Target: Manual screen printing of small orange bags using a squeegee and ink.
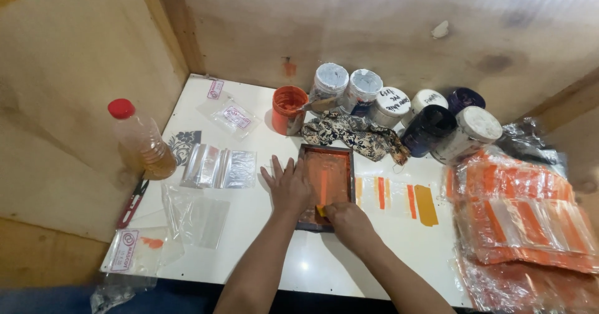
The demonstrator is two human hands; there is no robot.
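Orange-stained, dark wooden-framed printing screen (326, 186) lies flat near the middle of the white tabletop (312, 261), directly in front of the person. The left hand (287, 186) rests palm down on the frame's left edge with its fingers spread apart and flat, a placing that looks meant to keep the frame from sliding. The right hand (349, 223) is closed at the frame's near edge, its fingers curled together around a small yellowish tool (321, 211), probably a squeegee; only a sliver of it shows, so its shape is hard to make out. Just right of the frame lies a clear plastic strip with orange and yellow printed bars (394, 196), and farther right a heap of orange-printed clear plastic bags (521, 217) runs off the picture's edge. Behind the frame sit an open orange paint tub (289, 109), a crumpled patterned cloth (355, 136) and a cluster of lidded paint jars (405, 111), kept within reach. To the left are small clear plastic bags (218, 167) and a plastic bottle of amber liquid with a red cap (142, 142) against the plywood wall (68, 83). Whatever lies under the screen mesh is hidden.
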